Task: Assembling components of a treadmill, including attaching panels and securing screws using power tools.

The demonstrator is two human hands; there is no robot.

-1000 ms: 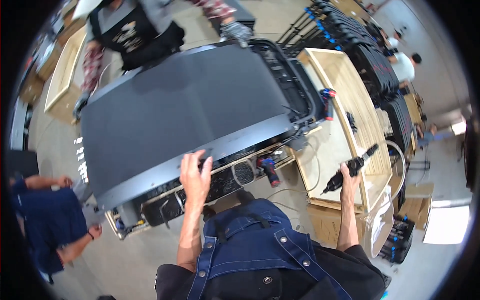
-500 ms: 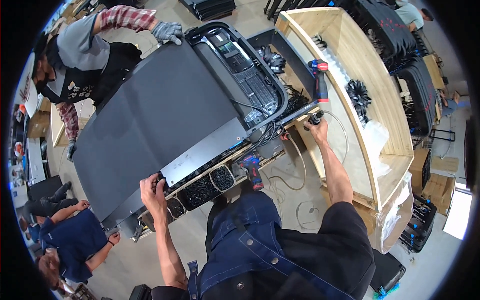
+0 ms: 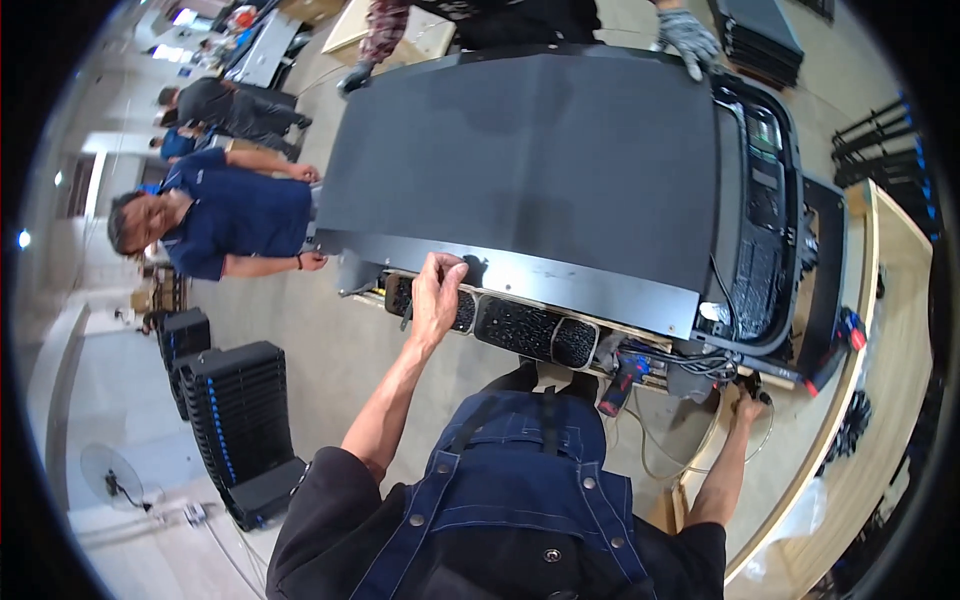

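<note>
A large dark grey panel (image 3: 530, 150) with a shiny metal strip (image 3: 620, 290) along its near edge lies in front of me. At that strip is my left hand (image 3: 432, 298), its fingers curled together; what they hold, if anything, I cannot make out. A dark patch shows on the strip beside the fingertips. Lower right, my right hand (image 3: 746, 404) is closed around a black hand tool (image 3: 757, 387) with a thin hose. Several bins of small black parts (image 3: 515, 325) sit under the panel's near edge, next to a red-and-blue power driver (image 3: 625, 380).
Across the panel a co-worker's gloved hands (image 3: 688, 42) rest on its far edge. A person in a dark blue shirt (image 3: 245, 205) stands at the left end. Right of the panel are a black frame (image 3: 790, 200), another power driver (image 3: 840, 350) and a wooden bin (image 3: 890, 290).
My view has swung left, so the panel sits more level and farther right. My left hand remains at the metal strip, and my right hand still holds the black tool.
</note>
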